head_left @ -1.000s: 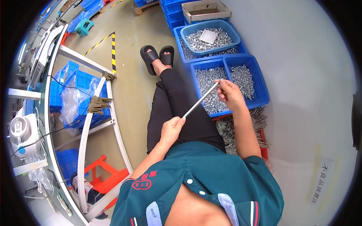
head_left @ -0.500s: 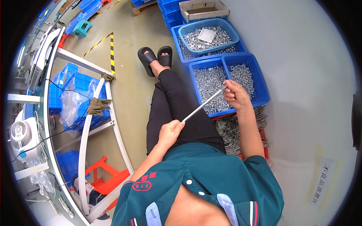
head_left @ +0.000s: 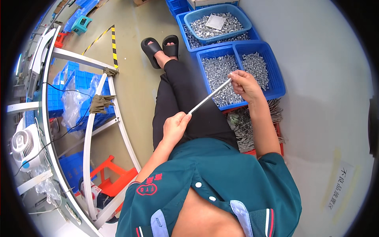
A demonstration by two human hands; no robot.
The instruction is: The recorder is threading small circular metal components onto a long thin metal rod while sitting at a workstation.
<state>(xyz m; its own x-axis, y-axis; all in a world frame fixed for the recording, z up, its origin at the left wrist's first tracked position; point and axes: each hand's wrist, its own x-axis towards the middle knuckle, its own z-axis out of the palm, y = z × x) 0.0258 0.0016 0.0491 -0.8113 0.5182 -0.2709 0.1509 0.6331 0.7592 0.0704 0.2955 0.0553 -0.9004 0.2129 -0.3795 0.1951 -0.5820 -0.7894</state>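
A slim, straight silver metal rod (head_left: 210,96) slants up to the right between my hands, above my crossed legs. My left hand (head_left: 175,126) is closed around its lower end. At the upper end, the fingertips of my right hand (head_left: 245,84) pinch the rod; whether a small part sits on that tip is hidden by the fingers. Behind the right hand stands a blue divided basket (head_left: 279,85) holding many small silver metal fittings (head_left: 221,73). Below it, beside my right forearm, a pile of thin metal rods (head_left: 242,130) lies in a red container (head_left: 281,144).
A lighter blue basket (head_left: 250,24) of similar fittings, with a white paper (head_left: 215,22) on top, sits farther back. To the left are a white metal frame (head_left: 87,158), blue crates (head_left: 85,81), a red stool (head_left: 112,173) and a white fan (head_left: 23,143). A pale wall (head_left: 316,98) runs along the right.
Both hands and the rod have shifted slightly upward in the picture, and the whole view has moved a little. The grip at each end of the rod looks the same.
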